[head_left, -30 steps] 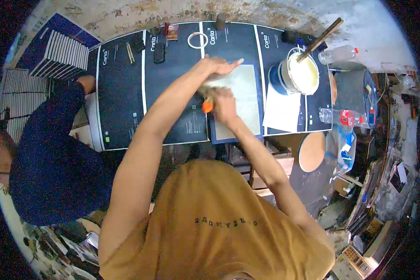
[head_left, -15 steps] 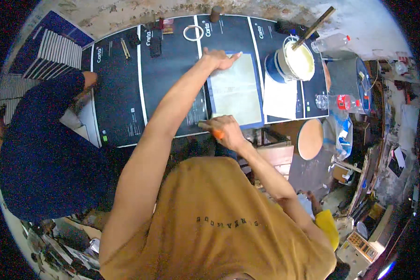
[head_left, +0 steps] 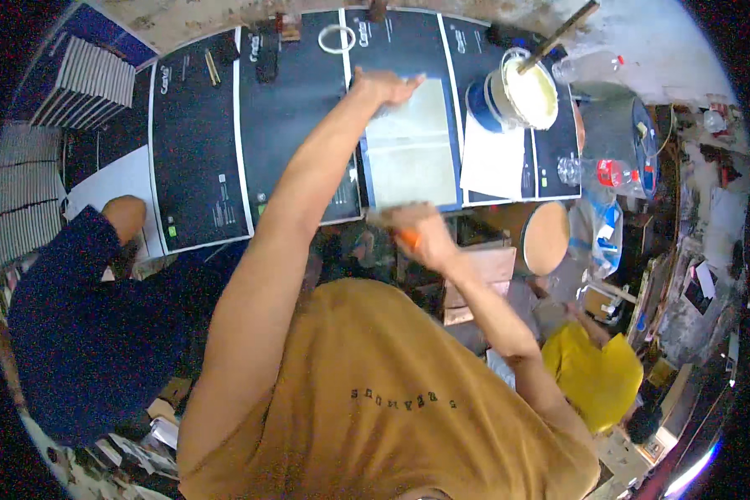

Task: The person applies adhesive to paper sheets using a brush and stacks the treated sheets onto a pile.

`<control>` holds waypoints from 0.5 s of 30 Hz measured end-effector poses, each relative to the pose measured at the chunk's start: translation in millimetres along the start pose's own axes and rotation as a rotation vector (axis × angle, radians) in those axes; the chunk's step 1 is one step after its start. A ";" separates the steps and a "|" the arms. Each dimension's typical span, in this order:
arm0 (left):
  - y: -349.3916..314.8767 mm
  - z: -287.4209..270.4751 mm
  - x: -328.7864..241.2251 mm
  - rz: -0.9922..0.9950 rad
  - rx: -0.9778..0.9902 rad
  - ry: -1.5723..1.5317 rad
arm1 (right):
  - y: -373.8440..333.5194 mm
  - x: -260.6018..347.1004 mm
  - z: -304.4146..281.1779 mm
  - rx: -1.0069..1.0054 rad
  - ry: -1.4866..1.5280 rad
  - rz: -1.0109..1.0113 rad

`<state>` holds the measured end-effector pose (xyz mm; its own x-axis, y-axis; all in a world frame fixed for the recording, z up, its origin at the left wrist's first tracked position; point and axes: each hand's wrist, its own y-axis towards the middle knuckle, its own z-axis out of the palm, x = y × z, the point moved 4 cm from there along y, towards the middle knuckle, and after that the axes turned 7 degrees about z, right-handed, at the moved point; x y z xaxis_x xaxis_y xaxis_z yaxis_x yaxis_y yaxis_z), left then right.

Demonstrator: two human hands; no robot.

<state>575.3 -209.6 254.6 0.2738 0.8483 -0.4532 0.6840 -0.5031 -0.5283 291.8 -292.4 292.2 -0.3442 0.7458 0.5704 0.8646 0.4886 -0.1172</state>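
A pale sheet [head_left: 412, 171] with a blue border lies flat on the dark table, a lighter band running across its middle. My left hand [head_left: 383, 87] rests at its far left corner, fingers stretched out and holding nothing. Just off the sheet's near edge, my right hand [head_left: 425, 237] is closed around an orange-handled tool [head_left: 408, 237]. Motion blur smears the tool's working end, so I cannot tell its kind.
Right of the sheet stands a bucket [head_left: 532, 93] of cream paste with a stick [head_left: 562, 37] in it. Plastic bottles [head_left: 587, 172] lie farther right. At left, a dark-sleeved co-worker's hand [head_left: 125, 218] is over white paper, near stacked books [head_left: 92, 83]. A yellow-clad person [head_left: 593, 371] is at lower right.
My right hand has moved slightly right and nearer to me with the tool. The left co-worker's arm has come down over the white paper. More of the person in yellow shows.
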 end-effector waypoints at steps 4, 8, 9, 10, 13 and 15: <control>10.4 9.4 1.4 -0.044 0.009 0.027 | 56.2 -15.8 -37.9 -0.350 -0.199 0.086; 5.4 8.9 -6.3 -0.010 -0.056 -0.002 | 38.9 -8.7 28.9 -0.194 -0.100 0.140; 3.5 10.8 -5.8 -0.001 -0.044 -0.010 | 22.9 8.4 35.2 -0.147 -0.134 0.005; 0.6 12.0 -7.0 0.011 -0.028 -0.017 | 9.1 18.5 34.3 -0.100 -0.137 0.005; -0.9 7.4 -5.5 -0.006 -0.024 -0.021 | 21.8 15.7 -6.9 -0.152 -0.091 0.031; 3.6 12.9 -6.9 -0.007 -0.046 -0.008 | 56.8 -2.1 -34.0 -0.440 -0.070 0.012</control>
<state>567.1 -219.3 246.6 0.2636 0.8503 -0.4556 0.7163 -0.4889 -0.4979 354.0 -281.6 311.9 -0.3438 0.7865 0.5131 0.9370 0.2514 0.2425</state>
